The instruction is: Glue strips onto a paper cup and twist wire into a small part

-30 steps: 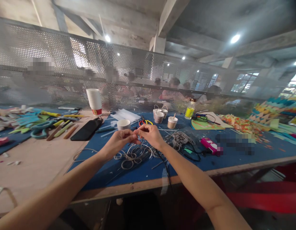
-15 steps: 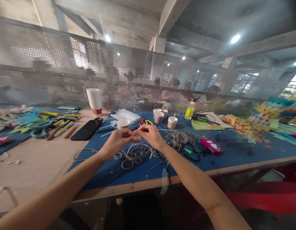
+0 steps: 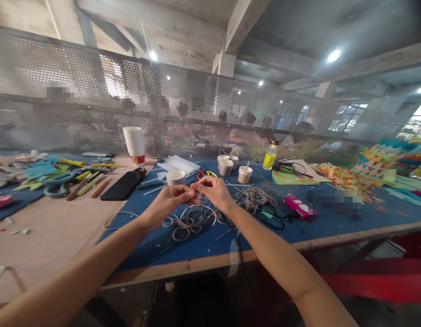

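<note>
1. Both hands are held up together over the blue mat [image 3: 203,247], fingertips meeting just above a tangle of wire.
2. The left hand [image 3: 169,200] is curled with thumb and fingers pinched on something thin; the right hand [image 3: 213,190] is pinched on it too, from the other side. What's gripped looks like a strand of the pale wire, but it's too small to be told for sure.
3. The wire loops [image 3: 188,220] are spread on the mat right beneath the hands, and a strand seems to run up from them to the pinch.
4. A black cord [image 3: 236,236] is draped under the right wrist and off the near table edge.
5. Just beyond the fingertips, red and yellow handled pliers [image 3: 206,174] can be seen, with a white paper cup [image 3: 175,176] just beyond the left knuckles.
6. Further past the right hand, a few small cups [image 3: 231,165] are grouped, and a bottle of yellow liquid [image 3: 270,155] is set behind them.
7. A coil of grey twine [image 3: 256,197] is lying right of the right hand, with a pink tool [image 3: 299,206] further out that way.
8. Left of the left hand a black phone [image 3: 123,184] is laid flat, a stack of white cups [image 3: 134,144] is stood behind it, and teal scissors [image 3: 58,180] are found further left among coloured sticks.
9. A perforated metal screen [image 3: 94,100] is set across the far side, with other people blurred behind it.
</note>
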`<state>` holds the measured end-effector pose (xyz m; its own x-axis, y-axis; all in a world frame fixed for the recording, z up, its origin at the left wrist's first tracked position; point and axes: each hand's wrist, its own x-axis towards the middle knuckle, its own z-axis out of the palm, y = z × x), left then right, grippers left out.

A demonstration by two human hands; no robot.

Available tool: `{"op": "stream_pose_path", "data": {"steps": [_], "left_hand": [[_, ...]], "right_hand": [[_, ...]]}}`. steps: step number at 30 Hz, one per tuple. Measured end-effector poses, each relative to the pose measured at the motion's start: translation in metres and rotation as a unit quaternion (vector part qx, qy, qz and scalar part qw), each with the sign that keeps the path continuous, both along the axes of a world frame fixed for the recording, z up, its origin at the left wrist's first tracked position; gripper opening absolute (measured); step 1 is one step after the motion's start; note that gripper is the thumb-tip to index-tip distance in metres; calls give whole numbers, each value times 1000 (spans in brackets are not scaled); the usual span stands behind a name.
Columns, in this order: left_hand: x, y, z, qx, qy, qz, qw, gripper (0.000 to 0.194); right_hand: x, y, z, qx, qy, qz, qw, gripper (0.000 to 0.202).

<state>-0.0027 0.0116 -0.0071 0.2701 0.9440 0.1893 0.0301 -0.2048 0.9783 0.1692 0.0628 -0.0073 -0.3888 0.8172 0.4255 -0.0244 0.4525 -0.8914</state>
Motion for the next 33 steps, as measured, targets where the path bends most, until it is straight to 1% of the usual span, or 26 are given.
{"op": "stream_pose_path", "data": {"steps": [2,4,8,12,15,18,22,26,28,30,33], "left_hand": [[1,0,-1,14,14,34,999,21],[1,1,-1,35,28,49,998,22],[-2,-1,1,50,37,18,998,21],[-2,-2,4,25,31,-4,999,23],[0,-1,2,11,27,11,1000,20],[0,1,0,30,35,31,998,17],[-2,-1,2,52,41,4,998,16],[-1,-3,5,29,17,-8,999,19],[0,-2,4,4,-4,6,1000,18],[0,0,2,-8,-13,34,999,18],[2,1,-2,18,-3,89,996,18]], "right_hand": [[0,-1,-1,24,-11,-5,1000,35],[0,-2,-1,41,-29,-8,999,35],[2,-5,1,35,-45,-12,998,34],[3,-5,3,26,-38,-9,999,34],[2,-5,2,27,-40,-9,999,34],[2,-5,2,29,-42,-7,999,35],[2,-4,2,13,-30,0,999,36],[2,-2,3,-10,-19,0,1000,38],[2,-2,3,-5,-17,-6,1000,39],[1,-3,2,7,-20,-9,1000,39],[0,-4,0,26,-29,-10,999,38]]}}
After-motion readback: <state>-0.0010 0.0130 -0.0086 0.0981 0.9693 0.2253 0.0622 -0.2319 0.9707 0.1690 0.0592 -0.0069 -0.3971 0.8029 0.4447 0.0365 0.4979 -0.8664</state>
